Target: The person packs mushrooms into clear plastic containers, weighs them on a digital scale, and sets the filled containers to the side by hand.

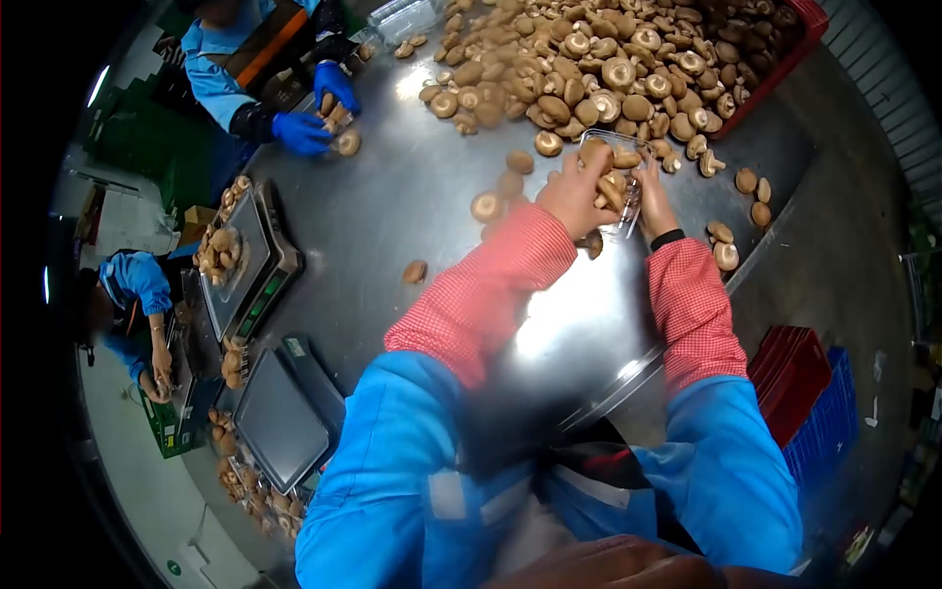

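Observation:
A clear plastic tray (628, 218) with shiitake mushrooms in it is tilted between my two hands at the near edge of the big pile. My left hand (572, 193) has its fingers curled round a few shiitake mushrooms (610, 188) at the tray's left side. Against the right wall of the tray, my right hand (656, 203) grips it with bent fingers. One mushroom (592, 243) shows just below my left hand. Loose mushrooms (486, 206) lie left of my left hand, and a pair (724, 255) sits right of my right wrist.
A large mushroom pile (589, 69) spills from a red crate (812, 29) onto the metal table (383, 196). Two weighing scales (285, 417) stand at left, one bearing mushrooms. Across the table, a co-worker's blue-gloved hands (304, 133) handle mushrooms. Another person (137, 294) works far left. Red and blue crates (819, 422) stand right.

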Tool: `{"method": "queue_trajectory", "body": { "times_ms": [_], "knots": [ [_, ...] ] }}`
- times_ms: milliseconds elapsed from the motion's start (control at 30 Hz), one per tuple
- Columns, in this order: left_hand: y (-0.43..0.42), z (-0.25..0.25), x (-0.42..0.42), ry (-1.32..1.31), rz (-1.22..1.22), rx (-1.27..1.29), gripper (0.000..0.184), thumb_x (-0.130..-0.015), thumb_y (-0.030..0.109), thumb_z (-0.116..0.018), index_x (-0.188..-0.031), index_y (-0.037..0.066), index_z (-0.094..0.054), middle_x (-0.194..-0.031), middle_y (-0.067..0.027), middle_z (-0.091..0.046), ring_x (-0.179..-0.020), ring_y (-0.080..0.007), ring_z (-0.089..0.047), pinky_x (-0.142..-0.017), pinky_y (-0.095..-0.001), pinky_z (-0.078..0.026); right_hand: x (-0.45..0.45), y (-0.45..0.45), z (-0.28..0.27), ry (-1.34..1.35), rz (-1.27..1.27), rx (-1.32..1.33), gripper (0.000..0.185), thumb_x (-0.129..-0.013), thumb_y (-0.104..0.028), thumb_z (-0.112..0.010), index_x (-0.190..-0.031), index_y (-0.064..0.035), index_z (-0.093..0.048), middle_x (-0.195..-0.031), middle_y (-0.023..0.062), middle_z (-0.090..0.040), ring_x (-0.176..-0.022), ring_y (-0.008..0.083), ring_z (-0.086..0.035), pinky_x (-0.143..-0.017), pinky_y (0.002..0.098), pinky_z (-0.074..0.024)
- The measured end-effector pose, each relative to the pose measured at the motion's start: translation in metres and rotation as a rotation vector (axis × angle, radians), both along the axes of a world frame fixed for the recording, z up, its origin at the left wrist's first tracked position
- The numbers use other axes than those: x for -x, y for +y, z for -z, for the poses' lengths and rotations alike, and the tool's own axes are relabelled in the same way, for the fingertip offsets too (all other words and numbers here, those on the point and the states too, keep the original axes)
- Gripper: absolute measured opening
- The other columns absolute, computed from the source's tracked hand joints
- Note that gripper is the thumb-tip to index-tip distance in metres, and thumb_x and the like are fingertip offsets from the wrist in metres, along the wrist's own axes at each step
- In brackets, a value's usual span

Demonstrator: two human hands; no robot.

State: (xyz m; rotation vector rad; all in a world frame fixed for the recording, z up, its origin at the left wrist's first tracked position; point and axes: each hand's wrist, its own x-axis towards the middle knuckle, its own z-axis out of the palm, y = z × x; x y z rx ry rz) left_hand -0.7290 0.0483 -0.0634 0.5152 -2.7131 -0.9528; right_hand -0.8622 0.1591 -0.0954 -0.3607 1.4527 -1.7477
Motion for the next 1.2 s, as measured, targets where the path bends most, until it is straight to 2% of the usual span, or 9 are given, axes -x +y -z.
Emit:
{"method": "queue_trajectory", "body": {
  "times_ms": [100, 233, 267, 433, 533, 633, 900, 1033, 1200],
  "knots": [
    [0.035, -0.014, -0.019, -0.113, -0.144, 0.332, 0.094, -0.064, 0.029, -0.084, -0.144, 0.03, -0.033, -0.14, -0.0194, -0.038, -0.11, -0.0405, -0.054, -0.082, -0.0474, -0.054, -0.033, 0.001, 0.023, -0.074, 0.137, 0.097, 0.057, -0.093, -0.021, -0.041, -0.146, -0.0171, -0.022, -0.124, 0.017, -0.046, -0.102, 0.0266, -0.059, -0.075, 0.0358, -0.0584],
    [0.055, -0.004, -0.046, -0.124, -0.196, 0.595, 0.093, -0.064, 0.026, -0.083, -0.144, 0.032, -0.035, -0.148, -0.0177, -0.032, -0.12, -0.0372, -0.047, -0.086, -0.0496, -0.051, -0.071, 0.015, 0.056, -0.452, 0.165, 0.239, 0.04, -0.098, -0.027, -0.038, -0.136, -0.0163, -0.035, -0.11, 0.0139, -0.053, -0.075, 0.0216, -0.061, -0.05, 0.026, -0.0521],
    [0.06, -0.013, -0.055, -0.098, -0.183, 0.626, 0.094, -0.064, 0.025, -0.083, -0.144, 0.031, -0.035, -0.15, -0.0177, -0.03, -0.122, -0.0368, -0.046, -0.087, -0.0504, -0.05, -0.076, 0.022, 0.059, -0.447, 0.015, 0.354, 0.036, -0.098, -0.026, -0.037, -0.132, -0.0152, -0.038, -0.114, 0.0143, -0.053, -0.085, 0.0237, -0.062, -0.06, 0.0301, -0.0563],
    [0.045, -0.024, -0.113, 0.319, 0.009, -0.001, 0.1, -0.07, 0.021, -0.082, -0.151, 0.014, -0.023, -0.148, -0.0223, -0.031, -0.135, -0.0389, -0.033, -0.107, -0.0444, -0.037, -0.109, 0.034, 0.036, -0.429, 0.126, 0.252, 0.041, -0.097, -0.026, -0.035, -0.135, -0.0109, -0.036, -0.121, 0.0196, -0.05, -0.106, 0.0294, -0.058, -0.087, 0.0409, -0.0539],
    [0.034, -0.011, -0.157, 0.544, -0.247, -0.631, 0.08, -0.082, 0.022, -0.074, -0.148, 0.01, -0.031, -0.141, -0.0199, -0.044, -0.121, -0.031, -0.052, -0.095, -0.0391, -0.048, -0.122, 0.047, 0.052, -0.453, 0.074, 0.229, 0.044, -0.097, -0.029, -0.034, -0.138, -0.0115, -0.033, -0.124, 0.0205, -0.048, -0.111, 0.0307, -0.055, -0.09, 0.0425, -0.0523],
    [0.033, -0.001, -0.209, 0.168, -0.431, -0.65, 0.055, -0.092, 0.021, -0.059, -0.141, 0.005, -0.041, -0.126, -0.0147, -0.058, -0.094, -0.0221, -0.064, -0.075, -0.0316, -0.055, -0.149, 0.055, 0.059, -0.53, 0.016, 0.26, 0.044, -0.098, -0.029, -0.034, -0.139, -0.0129, -0.034, -0.125, 0.0193, -0.047, -0.114, 0.0297, -0.053, -0.091, 0.0413, -0.0518],
    [0.067, 0.005, -0.296, 0.101, -0.562, -1.018, 0.031, -0.095, 0.008, -0.052, -0.125, 0.002, -0.049, -0.101, -0.0094, -0.063, -0.064, -0.0147, -0.064, -0.053, -0.0245, -0.053, -0.251, 0.051, 0.034, -0.173, -0.048, 0.196, 0.047, -0.099, -0.025, -0.034, -0.144, -0.0139, -0.031, -0.124, 0.0114, -0.05, -0.112, 0.022, -0.055, -0.097, 0.0362, -0.0495],
    [0.051, -0.011, -0.356, 0.105, -0.675, -0.99, 0.026, -0.095, 0.004, -0.05, -0.121, 0.003, -0.049, -0.097, -0.0093, -0.062, -0.06, -0.0131, -0.063, -0.052, -0.0237, -0.053, -0.261, 0.058, -0.009, 0.176, -0.269, -0.142, 0.054, -0.093, -0.026, -0.039, -0.146, -0.0146, -0.029, -0.094, 0.0062, -0.05, -0.074, 0.0122, -0.056, -0.063, 0.0263, -0.0546],
    [0.024, -0.038, -0.444, 0.17, -0.716, -0.967, 0.025, -0.095, 0.005, -0.05, -0.121, 0.005, -0.05, -0.092, -0.0079, -0.063, -0.061, -0.0113, -0.061, -0.052, -0.0225, -0.053, -0.237, 0.054, 0.013, 1.08, -0.198, -0.621, 0.043, -0.094, -0.026, -0.056, -0.133, -0.0104, -0.05, -0.114, 0.0191, -0.056, -0.096, 0.0329, -0.062, -0.084, 0.0397, -0.0501]
  ]
}}
